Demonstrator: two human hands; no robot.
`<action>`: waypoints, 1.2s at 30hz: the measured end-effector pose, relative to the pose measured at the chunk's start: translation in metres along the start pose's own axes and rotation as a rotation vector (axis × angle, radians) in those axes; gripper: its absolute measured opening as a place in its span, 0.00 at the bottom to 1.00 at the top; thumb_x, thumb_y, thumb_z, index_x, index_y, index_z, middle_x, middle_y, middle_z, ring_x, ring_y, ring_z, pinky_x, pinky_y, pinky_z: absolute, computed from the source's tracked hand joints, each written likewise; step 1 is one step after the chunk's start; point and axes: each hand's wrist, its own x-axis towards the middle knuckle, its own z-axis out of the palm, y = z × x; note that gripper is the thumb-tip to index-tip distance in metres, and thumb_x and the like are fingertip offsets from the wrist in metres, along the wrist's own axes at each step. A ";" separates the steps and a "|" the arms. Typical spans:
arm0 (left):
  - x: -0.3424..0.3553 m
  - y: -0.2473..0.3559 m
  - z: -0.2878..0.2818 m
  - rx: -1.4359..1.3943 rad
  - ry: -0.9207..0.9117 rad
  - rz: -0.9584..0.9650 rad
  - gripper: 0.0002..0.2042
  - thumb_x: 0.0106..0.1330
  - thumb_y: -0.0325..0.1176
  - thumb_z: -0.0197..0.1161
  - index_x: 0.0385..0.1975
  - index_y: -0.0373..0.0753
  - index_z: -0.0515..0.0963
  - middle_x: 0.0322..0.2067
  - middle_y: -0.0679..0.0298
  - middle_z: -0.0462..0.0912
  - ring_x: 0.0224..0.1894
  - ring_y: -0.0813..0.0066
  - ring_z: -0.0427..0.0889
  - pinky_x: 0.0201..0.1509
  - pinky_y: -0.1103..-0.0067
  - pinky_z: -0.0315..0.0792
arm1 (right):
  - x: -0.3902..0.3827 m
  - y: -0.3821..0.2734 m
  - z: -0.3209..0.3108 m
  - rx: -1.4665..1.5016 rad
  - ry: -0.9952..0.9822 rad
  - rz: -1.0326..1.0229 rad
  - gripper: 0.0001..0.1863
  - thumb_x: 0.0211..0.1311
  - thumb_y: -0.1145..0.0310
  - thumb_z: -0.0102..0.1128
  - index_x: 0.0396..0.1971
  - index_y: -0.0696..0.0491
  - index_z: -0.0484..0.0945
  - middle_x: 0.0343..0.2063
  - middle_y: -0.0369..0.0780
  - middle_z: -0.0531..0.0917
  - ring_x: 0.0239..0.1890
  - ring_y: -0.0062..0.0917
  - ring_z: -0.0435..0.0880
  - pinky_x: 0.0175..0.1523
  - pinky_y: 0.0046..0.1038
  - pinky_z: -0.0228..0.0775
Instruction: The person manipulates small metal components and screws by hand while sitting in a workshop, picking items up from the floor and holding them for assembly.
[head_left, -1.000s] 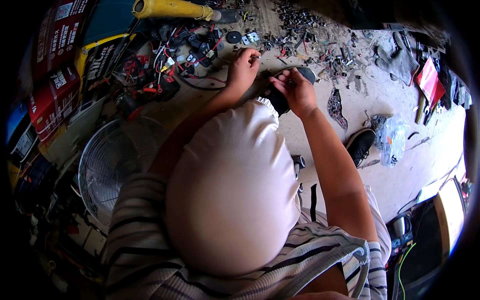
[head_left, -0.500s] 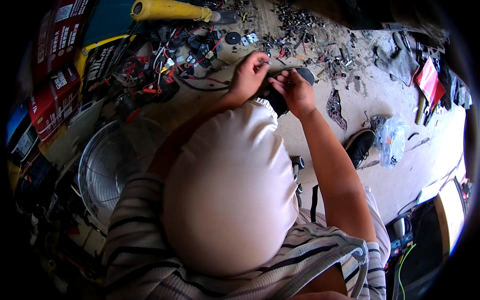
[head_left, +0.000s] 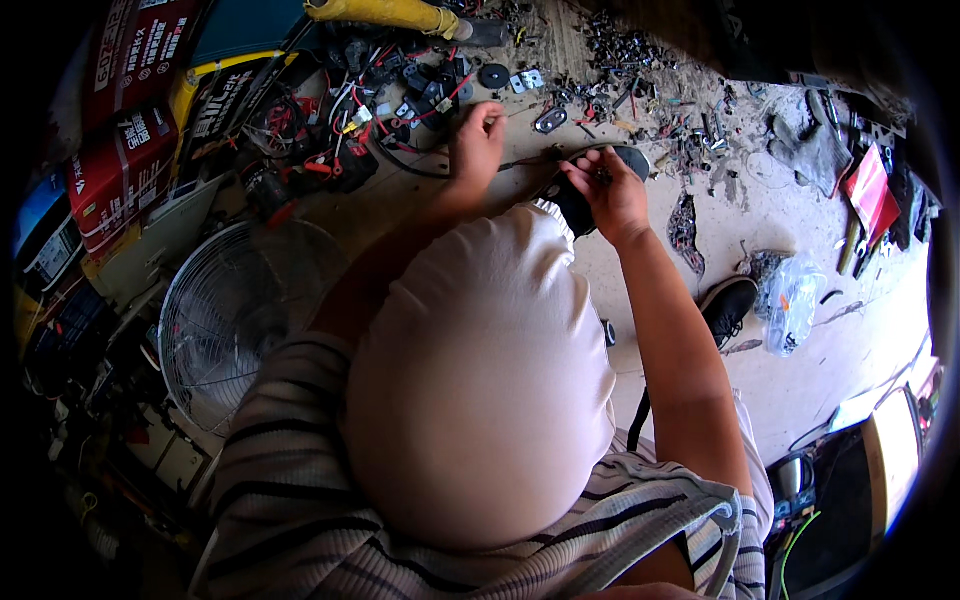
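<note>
Well to the left of your left shoe, 2 red boxes carry white printed characters, and a black-and-yellow box shows large pale lettering set at a slant. Your right hand is over the shoe, its fingers half curled around small dark pieces, too small to identify. Your left hand is left of the shoe and apart from it, fingers loosely bent; you cannot tell from here whether it has hold of anything. A black oval part lies just beyond the shoe.
</note>
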 end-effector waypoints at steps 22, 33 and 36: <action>0.012 0.031 0.003 -0.129 -0.204 0.209 0.07 0.58 0.27 0.61 0.34 0.35 0.74 0.32 0.60 0.75 0.31 0.68 0.77 0.36 0.76 0.72 | 0.000 -0.001 0.000 0.037 0.021 0.003 0.16 0.68 0.63 0.42 0.33 0.63 0.70 0.30 0.46 0.77 0.37 0.45 0.82 0.39 0.32 0.80; -0.015 0.080 -0.001 -0.164 -0.453 0.322 0.07 0.57 0.28 0.62 0.34 0.36 0.75 0.33 0.60 0.75 0.31 0.68 0.78 0.34 0.77 0.72 | 0.006 0.001 -0.007 0.010 -0.044 0.012 0.16 0.69 0.62 0.39 0.33 0.60 0.70 0.30 0.44 0.77 0.39 0.41 0.81 0.41 0.28 0.79; 0.007 0.063 0.006 -0.084 -0.229 0.246 0.06 0.57 0.30 0.61 0.32 0.37 0.76 0.31 0.59 0.76 0.31 0.63 0.77 0.35 0.74 0.71 | 0.002 0.000 -0.001 0.028 -0.030 0.013 0.16 0.69 0.63 0.40 0.33 0.61 0.70 0.29 0.45 0.76 0.37 0.42 0.82 0.39 0.30 0.80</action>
